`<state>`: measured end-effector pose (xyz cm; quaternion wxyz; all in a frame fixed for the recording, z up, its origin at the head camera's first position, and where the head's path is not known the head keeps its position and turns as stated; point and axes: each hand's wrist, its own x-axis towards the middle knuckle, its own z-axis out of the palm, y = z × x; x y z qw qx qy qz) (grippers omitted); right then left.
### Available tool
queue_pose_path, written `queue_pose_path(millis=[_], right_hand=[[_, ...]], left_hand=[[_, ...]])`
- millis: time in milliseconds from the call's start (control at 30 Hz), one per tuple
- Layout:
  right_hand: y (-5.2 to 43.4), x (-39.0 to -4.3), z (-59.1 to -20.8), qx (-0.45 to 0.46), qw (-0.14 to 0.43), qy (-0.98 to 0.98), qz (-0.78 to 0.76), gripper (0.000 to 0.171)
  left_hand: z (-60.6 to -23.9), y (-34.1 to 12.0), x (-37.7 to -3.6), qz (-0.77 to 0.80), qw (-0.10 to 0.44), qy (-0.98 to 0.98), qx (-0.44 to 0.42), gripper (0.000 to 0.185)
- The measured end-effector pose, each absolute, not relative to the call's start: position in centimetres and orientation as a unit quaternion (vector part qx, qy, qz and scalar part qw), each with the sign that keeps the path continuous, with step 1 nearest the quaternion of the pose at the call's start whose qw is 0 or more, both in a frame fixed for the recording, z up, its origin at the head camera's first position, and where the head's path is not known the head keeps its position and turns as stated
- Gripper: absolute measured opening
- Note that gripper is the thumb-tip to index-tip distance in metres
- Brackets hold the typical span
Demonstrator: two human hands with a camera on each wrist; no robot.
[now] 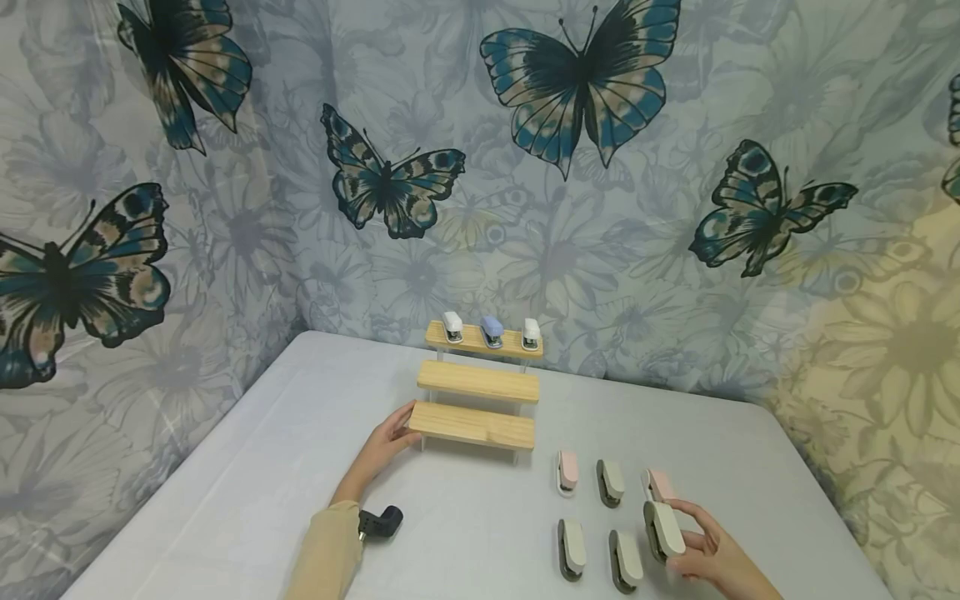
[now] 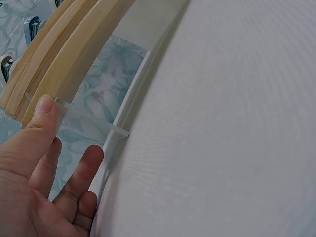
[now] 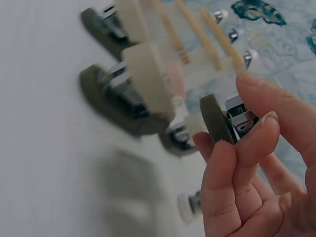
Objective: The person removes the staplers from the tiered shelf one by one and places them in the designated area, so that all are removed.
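Observation:
My right hand (image 1: 708,554) holds a stapler (image 1: 663,532) with a cream top and dark grey-green base, raised above the tabletop. In the right wrist view, thumb and fingers pinch this stapler (image 3: 217,118) near its metal middle. At the left end of a three-tier wooden display stand (image 1: 472,425), my left hand (image 1: 387,442) grips the lowest board. The left wrist view shows the thumb on the board (image 2: 74,64), other fingers lower and apart from the clear leg. A white stapler (image 1: 452,327), a blue stapler (image 1: 492,331) and another white stapler (image 1: 530,333) stand on the top tier.
Left of the right hand stand a pink stapler (image 1: 567,472), a grey stapler (image 1: 611,483) and two cream staplers (image 1: 572,550) (image 1: 626,561). Another pink stapler (image 1: 660,485) is partly hidden behind the held one. Butterfly-patterned cloth (image 1: 555,225) borders the white table (image 1: 465,533).

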<state>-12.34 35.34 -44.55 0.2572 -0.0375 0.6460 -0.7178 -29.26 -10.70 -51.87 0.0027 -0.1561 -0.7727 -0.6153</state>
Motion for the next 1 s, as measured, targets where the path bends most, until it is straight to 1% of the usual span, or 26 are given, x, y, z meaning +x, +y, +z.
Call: queue_pose_path(millis=[133,300,533,567,633,800,1000], right_hand=[[36.4,-11.5,-45.6,-0.033,0.299,0.592,-0.747,0.043],[37.0,-10.8,-46.7,-0.020,0.309,0.549,-0.777,0.043],[38.4,-10.8,-49.1,-0.116,0.323,0.479,-0.808,0.046],[38.4,-10.8,-49.3,-0.116,0.327,0.472,-0.810,0.047],[38.4,-10.9,-49.6,-0.125,0.317,0.474,-0.812,0.048],[38.2,-11.0,-49.7,-0.111,0.294,0.505,-0.804,0.052],[38.4,-10.8,-49.8,-0.114,0.309,0.485,-0.810,0.051]], left_hand=[[-52.0,-10.7,-29.2,-0.618,0.003,-0.773,-0.143,0.058],[-52.1,-10.7,-29.4,-0.624,0.003,-0.768,-0.145,0.058],[-52.0,-10.6,-29.1,-0.617,0.002,-0.769,-0.167,0.061],[-52.0,-10.6,-29.1,-0.616,0.001,-0.769,-0.170,0.061],[-52.0,-10.7,-29.1,-0.620,0.002,-0.765,-0.171,0.061],[-52.2,-10.9,-29.3,-0.626,0.005,-0.763,-0.161,0.059],[-52.5,-11.0,-29.3,-0.625,0.002,-0.766,-0.155,0.061]])
